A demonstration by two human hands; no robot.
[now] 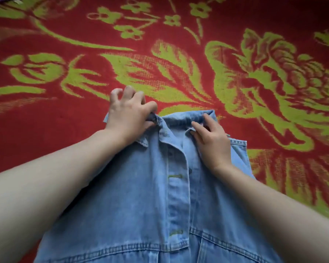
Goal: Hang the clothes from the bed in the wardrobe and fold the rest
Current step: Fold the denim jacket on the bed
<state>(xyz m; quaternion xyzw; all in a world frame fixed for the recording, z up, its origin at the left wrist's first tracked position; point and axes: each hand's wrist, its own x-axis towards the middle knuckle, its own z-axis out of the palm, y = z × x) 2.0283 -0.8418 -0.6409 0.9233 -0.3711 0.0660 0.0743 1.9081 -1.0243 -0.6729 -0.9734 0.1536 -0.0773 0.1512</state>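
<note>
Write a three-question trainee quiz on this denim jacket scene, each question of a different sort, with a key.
1. True or false: the denim jacket lies with its button placket facing up on the red and green floral bedspread.
2. Which part of the jacket do both hands touch? A) hem B) collar C) sleeve cuff
3. Fill in: the left hand pinches the collar between thumb and ____.

Key: 1 true. 2 B; the right hand rests on the collar's other side. 3 forefinger.
</note>
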